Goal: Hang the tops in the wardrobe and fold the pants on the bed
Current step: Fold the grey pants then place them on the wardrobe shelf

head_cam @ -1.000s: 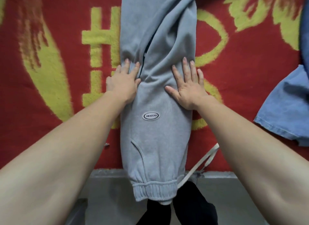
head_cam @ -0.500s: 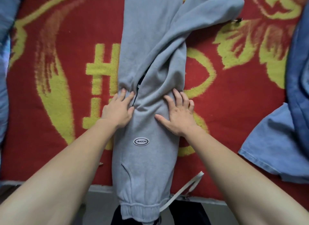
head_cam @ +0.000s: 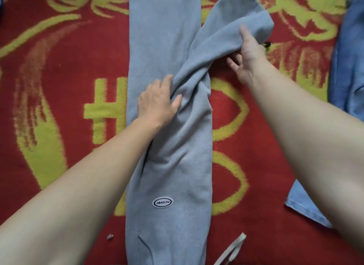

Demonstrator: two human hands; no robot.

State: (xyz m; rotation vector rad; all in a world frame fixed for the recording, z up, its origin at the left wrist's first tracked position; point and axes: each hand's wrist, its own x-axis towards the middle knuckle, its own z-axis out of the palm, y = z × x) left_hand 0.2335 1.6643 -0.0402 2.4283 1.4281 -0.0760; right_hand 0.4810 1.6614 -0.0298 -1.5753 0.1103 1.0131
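Grey sweatpants (head_cam: 169, 166) with an oval logo patch lie lengthwise on the red and yellow bed blanket (head_cam: 65, 99). One leg runs straight up; the other leg (head_cam: 232, 30) twists off to the upper right. My left hand (head_cam: 157, 103) presses on the pants at the crotch, fingers tucked into the fold where the legs split. My right hand (head_cam: 246, 55) is at the twisted leg's lower edge, thumb on top of the cloth and fingers curled beneath it.
Blue denim garments (head_cam: 348, 67) lie along the right side, with a corner (head_cam: 299, 203) beside my right forearm. A white drawstring (head_cam: 232, 249) trails from the waistband at the bottom. A small scrap (head_cam: 110, 236) lies on the blanket at lower left.
The view has shifted up the bed. My right hand left the pants' middle and reached up right to the twisted leg. My left hand slid up to the split between the legs.
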